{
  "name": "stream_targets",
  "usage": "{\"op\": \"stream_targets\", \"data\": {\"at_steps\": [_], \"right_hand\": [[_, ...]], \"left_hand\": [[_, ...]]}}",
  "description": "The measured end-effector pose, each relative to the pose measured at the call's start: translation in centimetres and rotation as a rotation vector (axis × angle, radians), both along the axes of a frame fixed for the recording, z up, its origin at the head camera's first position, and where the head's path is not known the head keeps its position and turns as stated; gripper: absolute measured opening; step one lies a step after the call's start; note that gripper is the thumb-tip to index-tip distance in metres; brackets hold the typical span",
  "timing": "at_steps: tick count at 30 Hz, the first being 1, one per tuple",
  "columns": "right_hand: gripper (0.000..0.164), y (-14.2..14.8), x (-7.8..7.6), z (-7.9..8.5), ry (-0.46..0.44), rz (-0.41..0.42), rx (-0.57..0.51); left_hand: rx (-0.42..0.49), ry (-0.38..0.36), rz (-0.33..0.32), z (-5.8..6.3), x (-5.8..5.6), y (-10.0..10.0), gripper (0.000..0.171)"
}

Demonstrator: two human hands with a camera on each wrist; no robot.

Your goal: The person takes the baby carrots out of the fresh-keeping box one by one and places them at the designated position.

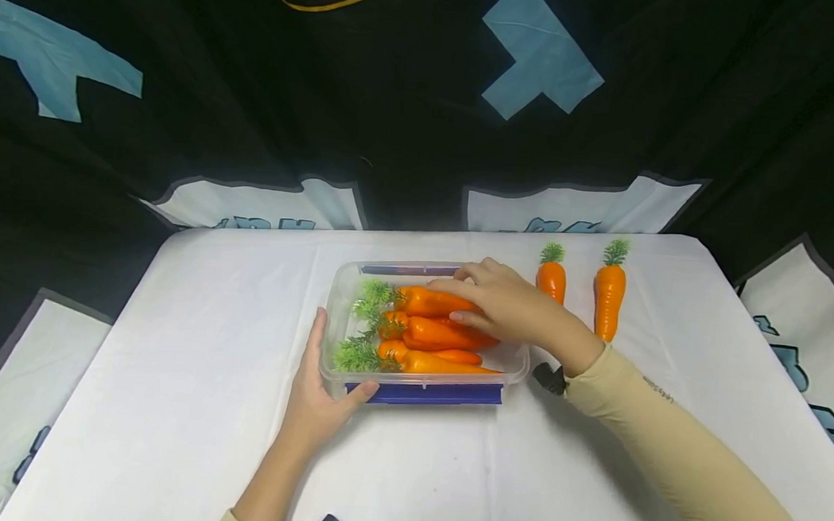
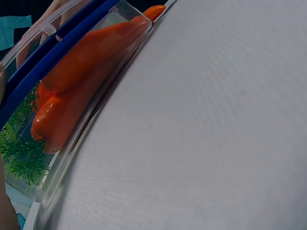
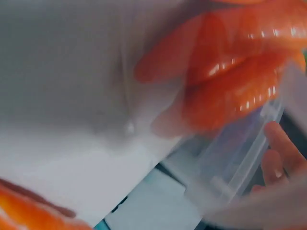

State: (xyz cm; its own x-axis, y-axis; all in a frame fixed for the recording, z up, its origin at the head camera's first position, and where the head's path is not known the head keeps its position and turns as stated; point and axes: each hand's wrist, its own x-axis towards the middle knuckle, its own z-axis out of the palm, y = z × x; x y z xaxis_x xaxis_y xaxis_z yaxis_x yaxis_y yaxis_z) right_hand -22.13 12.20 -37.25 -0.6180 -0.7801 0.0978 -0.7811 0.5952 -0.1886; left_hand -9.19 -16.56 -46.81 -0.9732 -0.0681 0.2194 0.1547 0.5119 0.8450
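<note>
A clear plastic container (image 1: 518,370) with blue side clips stands on the table, holding several orange carrots (image 1: 448,336) with green leafy tops pointing left. My left hand (image 1: 318,406) grips its front left corner, thumb on the front rim and fingers along the left wall. Over the container's back right part is my right hand (image 1: 508,302), its fingers loosely bent above the rearmost carrot (image 1: 429,301). In the right wrist view the fingers (image 3: 283,148) show near the container wall, with no carrot between them. The left wrist view shows carrots (image 2: 72,110) through the clear wall.
Two more carrots lie on the white table (image 1: 189,358) right of the container: one (image 1: 551,281) partly behind my right forearm, another (image 1: 609,300) farther right. Black cloth (image 1: 397,116) with pale blue patches hangs behind the table's back edge.
</note>
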Motion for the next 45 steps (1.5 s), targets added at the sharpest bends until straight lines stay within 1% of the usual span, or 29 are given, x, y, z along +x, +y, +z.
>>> {"op": "stream_targets", "data": {"at_steps": [2,4,6,10,14,18,22,25,30,35,38,41,45], "right_hand": [[0.053,-0.6,-0.1,-0.3,0.054,0.036,0.028],[0.055,-1.2,-0.1,-0.5,0.079,0.073,0.053],[0.060,-1.6,-0.1,-0.6,0.077,0.102,0.072],[0.068,-2.0,0.0,-0.7,0.070,0.120,0.127],[0.068,-2.3,0.0,-1.0,0.083,0.129,0.182],[0.070,-2.4,-0.1,-1.3,0.066,0.135,0.197],[0.074,-2.5,-0.2,-1.3,0.025,0.127,0.184],[0.072,-2.7,-0.3,-1.1,-0.004,0.125,0.158],[0.066,-2.8,-0.5,-1.2,-0.021,0.105,0.132],[0.067,-2.6,-0.7,-1.5,-0.018,0.082,0.116],[0.064,-2.6,-0.7,-1.6,-0.016,0.073,0.069],[0.064,-2.6,-0.7,-1.5,-0.008,0.077,-0.008],[0.068,-2.6,-0.6,-1.0,-0.004,0.071,-0.096]], "left_hand": [[0.001,-0.001,0.002,-0.1,0.0,0.0,0.117],[0.003,-0.007,0.002,-0.2,0.0,-0.1,0.117],[0.006,-0.013,0.000,-0.2,0.0,-0.1,0.117],[0.009,-0.025,0.001,-0.1,0.0,-0.1,0.117],[0.006,-0.024,-0.002,0.0,0.0,-0.1,0.117],[0.004,-0.020,-0.005,0.0,0.0,-0.1,0.117],[-0.002,-0.017,0.004,0.0,0.1,-0.1,0.117],[-0.005,-0.015,0.010,0.0,0.1,-0.1,0.117],[-0.005,-0.020,0.011,0.1,0.2,0.0,0.117],[-0.001,-0.020,0.008,0.1,0.2,0.0,0.117],[-0.001,-0.019,0.003,0.1,0.2,0.0,0.116],[0.004,-0.016,0.001,0.1,0.1,0.0,0.117],[0.006,-0.009,0.003,0.1,0.1,0.0,0.117]]}}
